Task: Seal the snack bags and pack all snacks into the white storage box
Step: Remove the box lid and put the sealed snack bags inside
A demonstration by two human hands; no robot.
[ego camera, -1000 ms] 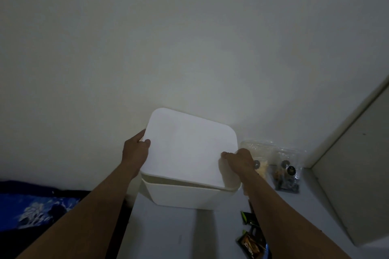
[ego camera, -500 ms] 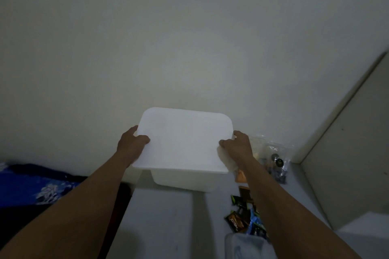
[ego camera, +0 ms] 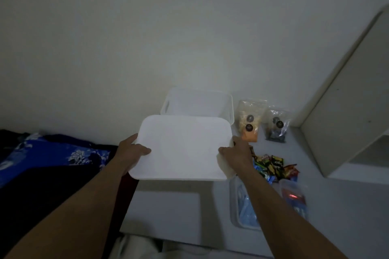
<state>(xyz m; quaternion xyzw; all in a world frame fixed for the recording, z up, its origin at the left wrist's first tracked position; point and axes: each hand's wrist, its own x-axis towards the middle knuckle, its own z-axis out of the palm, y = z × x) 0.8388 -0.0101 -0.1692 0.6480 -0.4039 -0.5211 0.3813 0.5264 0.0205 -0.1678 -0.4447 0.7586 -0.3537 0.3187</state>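
Most of the lower view is being filled by a pale grey worktop [ego camera: 164, 212] running back to a plain wall, with a dark bed cover [ego camera: 52, 153] printed in blue flowers lying off its left edge and a white shelf unit [ego camera: 347, 111] standing at its right. Both hands are holding a white lid [ego camera: 183, 149] roughly level above the worktop. The left hand [ego camera: 131, 150] is gripping its left edge and the right hand [ego camera: 237, 153] its right edge, each with the thumb lying on top and the fingers tucked underneath, out of sight. Behind the lid, the white storage box [ego camera: 197, 103] is standing open against the wall, its near rim hidden by the lid. A clear tub [ego camera: 244, 206] with blue contents is sitting under the right forearm. Two clear snack bags [ego camera: 249, 120] are lying just right of the box, and a heap of small snack packets [ego camera: 271, 166] is lying nearer, beside the right wrist.
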